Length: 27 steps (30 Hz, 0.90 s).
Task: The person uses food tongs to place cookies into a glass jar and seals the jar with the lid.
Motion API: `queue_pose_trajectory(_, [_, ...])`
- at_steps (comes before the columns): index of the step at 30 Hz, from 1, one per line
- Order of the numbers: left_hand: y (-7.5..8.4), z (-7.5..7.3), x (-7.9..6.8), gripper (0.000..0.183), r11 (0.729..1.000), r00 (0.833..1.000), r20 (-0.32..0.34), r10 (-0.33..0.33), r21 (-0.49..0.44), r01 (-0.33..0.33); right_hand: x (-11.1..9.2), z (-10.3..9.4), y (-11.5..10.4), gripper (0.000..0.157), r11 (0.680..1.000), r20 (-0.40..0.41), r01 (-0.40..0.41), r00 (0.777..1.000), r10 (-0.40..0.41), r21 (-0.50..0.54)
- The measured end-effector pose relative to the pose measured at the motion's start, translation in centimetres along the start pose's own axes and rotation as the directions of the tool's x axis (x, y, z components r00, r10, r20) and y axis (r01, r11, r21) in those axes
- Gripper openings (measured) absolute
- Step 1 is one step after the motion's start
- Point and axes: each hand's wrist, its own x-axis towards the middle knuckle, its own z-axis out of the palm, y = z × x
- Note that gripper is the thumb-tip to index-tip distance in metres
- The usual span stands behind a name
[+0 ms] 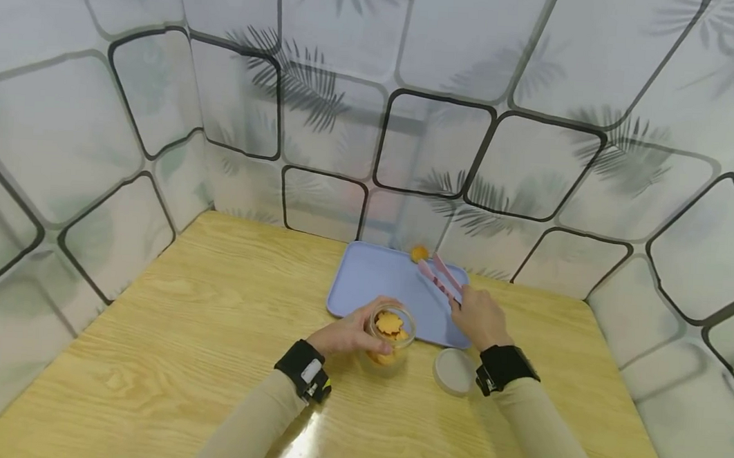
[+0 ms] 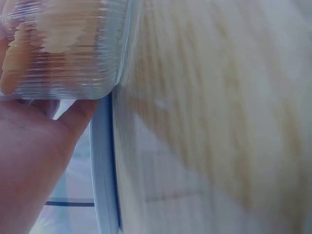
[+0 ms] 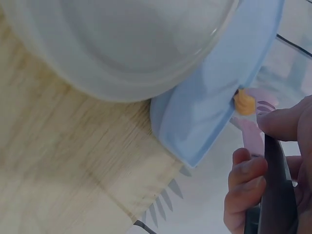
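Note:
My left hand grips the side of a clear glass jar, thumb at the front. Inside the open jar lie several scalloped orange biscuits; the left wrist view shows its ribbed wall. In my right hand is a pair of pink tongs, with dark handles in the right wrist view. Its tips are apart, beside an orange biscuit at the far edge of the blue tray. Whether the tips touch that biscuit I cannot tell.
A round whitish lid lies on the wooden table, near the tray's front right corner and beside my right wrist. Patterned curtain-like walls stand along the table's back and sides.

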Motion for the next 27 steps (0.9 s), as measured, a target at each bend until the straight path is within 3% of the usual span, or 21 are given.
queue_pose_trajectory(19, [-0.2, 0.3, 0.2, 0.080, 0.998, 0.999, 0.017, -0.037, -0.049, 0.038, 2.0, 1.3, -1.8, 0.028, 0.998, 0.002, -0.041, 0.999, 0.042, -0.056])
queue_pose_trajectory(27, [-0.3, 0.3, 0.2, 0.079, 0.998, 1.000, 0.011, -0.013, -0.056, 0.013, 2.8, 0.9, -4.1, 0.023, 0.998, 0.028, -0.056, 0.998, 0.056, -0.018])
